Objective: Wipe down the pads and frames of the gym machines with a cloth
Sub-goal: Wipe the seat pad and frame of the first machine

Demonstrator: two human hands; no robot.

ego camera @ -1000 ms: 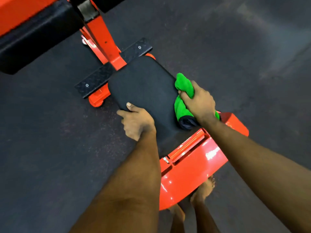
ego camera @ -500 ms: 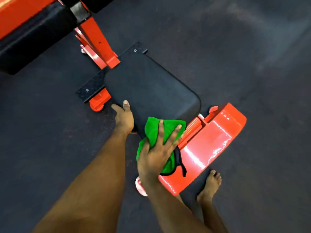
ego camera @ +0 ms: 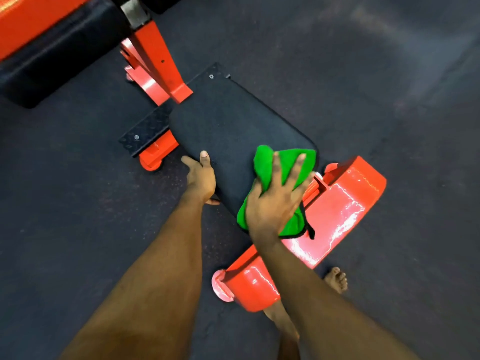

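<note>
Head view: right hand (ego camera: 272, 203), fingers straight and spread, presses the green cloth (ego camera: 263, 165) onto the black pad (ego camera: 233, 131) at its near right corner; left hand (ego camera: 201, 178) grips the pad's left edge, thumb on top.

Right hand (ego camera: 275, 201) flat, left hand (ego camera: 201, 178) curled

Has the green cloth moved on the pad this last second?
Yes: the green microfibre cloth slid along the black padded seat, from its right edge to its near corner, by the red frame foot.
</note>
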